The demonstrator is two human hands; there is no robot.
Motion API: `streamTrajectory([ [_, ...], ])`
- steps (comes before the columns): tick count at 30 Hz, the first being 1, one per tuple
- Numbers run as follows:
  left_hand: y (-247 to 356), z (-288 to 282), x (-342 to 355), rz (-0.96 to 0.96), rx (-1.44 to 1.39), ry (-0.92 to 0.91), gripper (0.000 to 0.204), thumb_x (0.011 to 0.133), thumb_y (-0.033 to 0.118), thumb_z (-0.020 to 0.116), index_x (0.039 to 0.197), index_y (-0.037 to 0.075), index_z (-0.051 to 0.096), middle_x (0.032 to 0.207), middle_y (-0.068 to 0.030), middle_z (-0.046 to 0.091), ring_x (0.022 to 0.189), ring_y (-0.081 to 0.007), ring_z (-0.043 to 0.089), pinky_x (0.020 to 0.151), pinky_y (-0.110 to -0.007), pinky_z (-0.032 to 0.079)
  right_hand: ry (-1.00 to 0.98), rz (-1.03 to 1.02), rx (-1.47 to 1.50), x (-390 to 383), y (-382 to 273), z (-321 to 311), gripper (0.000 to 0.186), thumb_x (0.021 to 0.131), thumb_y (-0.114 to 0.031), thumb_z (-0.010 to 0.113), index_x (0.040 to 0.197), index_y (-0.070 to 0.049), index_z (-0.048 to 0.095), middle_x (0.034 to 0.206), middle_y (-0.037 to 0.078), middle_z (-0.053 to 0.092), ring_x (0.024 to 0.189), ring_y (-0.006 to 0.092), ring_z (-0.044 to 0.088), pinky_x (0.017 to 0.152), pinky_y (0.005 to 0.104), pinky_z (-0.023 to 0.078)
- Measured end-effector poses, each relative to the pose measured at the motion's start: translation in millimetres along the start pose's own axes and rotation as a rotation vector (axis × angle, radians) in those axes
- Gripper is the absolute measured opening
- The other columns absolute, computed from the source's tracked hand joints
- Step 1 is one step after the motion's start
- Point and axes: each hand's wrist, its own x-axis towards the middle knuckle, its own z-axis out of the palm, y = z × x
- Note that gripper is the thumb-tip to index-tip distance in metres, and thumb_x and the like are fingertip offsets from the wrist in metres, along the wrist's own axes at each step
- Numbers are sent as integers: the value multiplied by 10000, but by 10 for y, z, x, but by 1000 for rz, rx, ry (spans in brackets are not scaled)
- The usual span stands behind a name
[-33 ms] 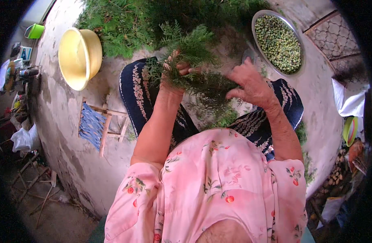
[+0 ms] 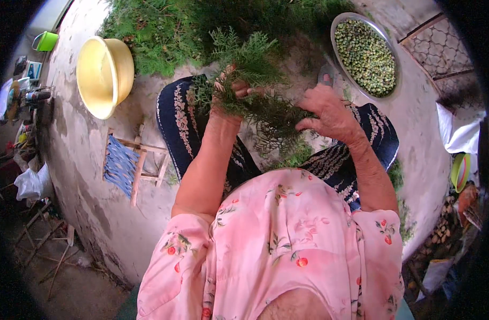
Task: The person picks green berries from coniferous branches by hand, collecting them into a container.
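Note:
My left hand [image 2: 232,88] is closed around a feathery green evergreen branch [image 2: 249,56], whose sprays spread above the hand and droop to the right between my knees. Close to the drooping end is my right hand [image 2: 332,114], its thumb and forefinger apart at the edge of the foliage; I make out nothing held there. Beyond it on the right stands a wide metal basin [image 2: 398,69] full of small round green cones or fruits [image 2: 364,56]. A large heap of cut green branches [image 2: 164,32] lies on the ground ahead.
A yellow plastic tub [image 2: 98,77] and a small wooden stool with a blue woven seat [image 2: 122,165] stand to my left. A bright green bucket [image 2: 46,41] is at far left. A metal grille [image 2: 439,48] edges the far right. Loose sprigs [image 2: 297,154] lie between my legs.
My right hand's fingers have curled in from a more stretched pose, and the hand has shifted very slightly. My left hand keeps its hold on the branch.

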Motion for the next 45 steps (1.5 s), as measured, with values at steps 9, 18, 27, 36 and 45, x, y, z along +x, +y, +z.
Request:
streamTrajectory([
  [9, -319, 416, 214, 210, 891, 1183, 547, 763, 407, 607, 1142, 75, 394, 853, -46, 491, 765, -173, 507, 657, -314, 402, 330, 172, 361, -67, -19, 198, 229, 572, -25, 587, 801, -29, 586, 719, 90, 521, 749, 271, 507, 816, 379, 344],
  [18, -783, 477, 164, -121, 1762, 886, 314, 732, 266, 639, 789, -32, 557, 724, -46, 554, 638, -114, 458, 564, -276, 389, 402, 365, -160, 75, -378, 484, 182, 581, -72, 578, 763, -77, 566, 744, 81, 483, 783, 263, 487, 687, 373, 376],
  [27, -611, 306, 55, 22, 1631, 859, 230, 673, 158, 597, 724, -49, 511, 638, -88, 472, 635, -175, 438, 595, -322, 383, 414, 12, 653, -46, -1140, -306, 165, 685, -103, 632, 837, -49, 594, 804, 75, 589, 793, 233, 566, 731, 338, 432],
  [36, -392, 250, -137, 178, 2307, -54, 594, 561, -20, 648, 1125, 59, 479, 1075, -84, 536, 1032, -286, 422, 872, -347, 355, 527, 475, 773, 215, -205, -34, 116, 782, -24, 532, 873, 25, 587, 747, 44, 579, 645, 106, 542, 674, 238, 438],
  [45, -446, 256, -15, 1, 1982, -115, 283, 755, 84, 494, 1027, 35, 555, 990, -80, 563, 950, -202, 508, 826, -301, 369, 611, 128, 6, 602, 220, 481, 136, 699, -95, 576, 830, -73, 604, 814, 115, 531, 796, 306, 535, 676, 386, 438],
])
